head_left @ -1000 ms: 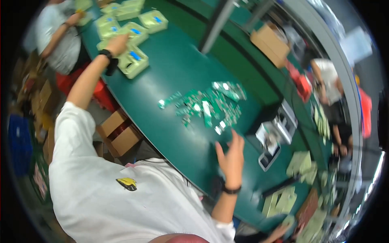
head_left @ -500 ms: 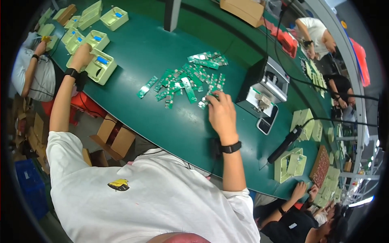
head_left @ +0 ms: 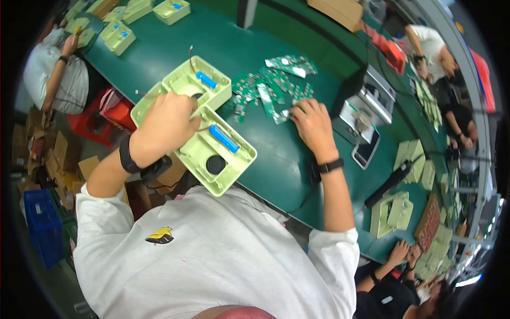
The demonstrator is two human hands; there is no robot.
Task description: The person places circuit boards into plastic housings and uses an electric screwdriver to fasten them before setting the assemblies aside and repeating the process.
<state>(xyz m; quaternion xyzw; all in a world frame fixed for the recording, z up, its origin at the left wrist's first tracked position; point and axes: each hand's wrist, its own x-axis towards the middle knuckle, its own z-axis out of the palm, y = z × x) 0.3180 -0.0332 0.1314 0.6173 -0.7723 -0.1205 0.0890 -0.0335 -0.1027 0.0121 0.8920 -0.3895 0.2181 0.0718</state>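
Note:
My left hand (head_left: 167,127) is closed on light green plastic housings and holds them above the table's near edge. The nearer housing (head_left: 199,173) is an open shell with a blue cylindrical battery (head_left: 225,140) and a black round part (head_left: 215,165) inside. Behind it, another open housing (head_left: 175,78) carries a blue battery (head_left: 206,80) and a thin wire rising from it. My hand hides where the shells meet. My right hand (head_left: 313,127) has its fingers curled, the tips on a green circuit board (head_left: 281,116) at the right edge of a pile of boards (head_left: 273,85).
A black-and-silver case (head_left: 366,101) and a phone (head_left: 366,151) lie to the right. Beyond them are a black corded tool (head_left: 390,183) and more green housings (head_left: 390,215). Other housings (head_left: 117,37) stand far left. Co-workers sit on both sides.
My left hand has lifted green housings from the left of the table and brought them right and toward me. My right hand stays by the boards. The view has shifted slightly.

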